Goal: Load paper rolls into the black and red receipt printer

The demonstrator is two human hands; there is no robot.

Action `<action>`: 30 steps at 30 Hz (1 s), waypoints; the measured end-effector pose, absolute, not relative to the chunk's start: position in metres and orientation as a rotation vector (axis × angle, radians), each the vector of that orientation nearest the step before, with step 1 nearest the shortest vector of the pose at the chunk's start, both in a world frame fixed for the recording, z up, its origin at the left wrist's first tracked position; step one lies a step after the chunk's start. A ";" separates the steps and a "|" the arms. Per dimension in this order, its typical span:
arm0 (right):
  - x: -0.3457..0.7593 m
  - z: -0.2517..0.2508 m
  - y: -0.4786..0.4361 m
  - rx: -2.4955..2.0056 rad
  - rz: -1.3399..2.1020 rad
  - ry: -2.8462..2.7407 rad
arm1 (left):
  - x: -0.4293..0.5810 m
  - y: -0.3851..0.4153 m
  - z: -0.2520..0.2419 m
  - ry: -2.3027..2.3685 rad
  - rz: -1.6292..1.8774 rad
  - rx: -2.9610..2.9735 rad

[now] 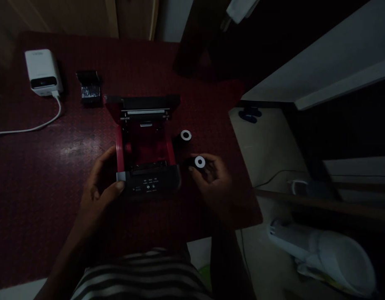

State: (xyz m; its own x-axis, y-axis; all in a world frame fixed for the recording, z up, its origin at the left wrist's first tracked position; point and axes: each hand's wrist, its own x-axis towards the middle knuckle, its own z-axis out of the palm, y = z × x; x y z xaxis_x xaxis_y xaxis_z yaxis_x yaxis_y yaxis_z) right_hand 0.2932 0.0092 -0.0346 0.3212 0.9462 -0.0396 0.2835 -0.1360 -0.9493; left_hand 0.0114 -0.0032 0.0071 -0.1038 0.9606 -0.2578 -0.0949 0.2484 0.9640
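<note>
A small black and red printer (148, 183) stands on the table with its lid (142, 102) raised, showing a red inner bay. My left hand (100, 187) grips the printer's front left corner, thumb on top and fingers along the side. To the right of the printer, my right hand (215, 179) is closed around a small dark roll (200, 166) with a white ring-shaped end. Just behind it lies a similar roll (182, 137), touched by neither hand. Dim light hides the detail inside the bay.
On the dark red table (70, 175), a white power bank (42, 68) with a white cable (39, 128) sits at the back left. Near it lies a dark item with a crinkled shiny strip (90, 89). The table's right edge drops to a floor with slippers (250, 114).
</note>
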 end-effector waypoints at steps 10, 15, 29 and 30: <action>0.287 -0.057 0.025 -1.541 0.796 -1.327 | 0.015 0.001 0.012 1.367 1.152 0.821; 0.286 -0.061 0.024 -1.538 0.771 -1.328 | 0.017 0.004 0.020 1.368 1.153 0.789; 0.287 -0.060 0.029 -1.548 0.773 -1.329 | 0.007 0.012 0.010 1.426 1.106 0.768; 0.287 -0.059 0.030 -1.547 0.772 -1.339 | 0.008 0.013 0.010 1.415 1.115 0.747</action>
State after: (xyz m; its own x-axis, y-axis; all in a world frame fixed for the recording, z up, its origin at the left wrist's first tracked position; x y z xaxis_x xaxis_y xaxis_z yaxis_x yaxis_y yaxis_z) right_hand 0.2869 0.0300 -0.0590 0.2119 0.9716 0.1052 0.3951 0.0133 -0.9186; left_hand 0.0075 0.0127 0.0096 -0.1694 0.9119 -0.3739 -0.1496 0.3512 0.9243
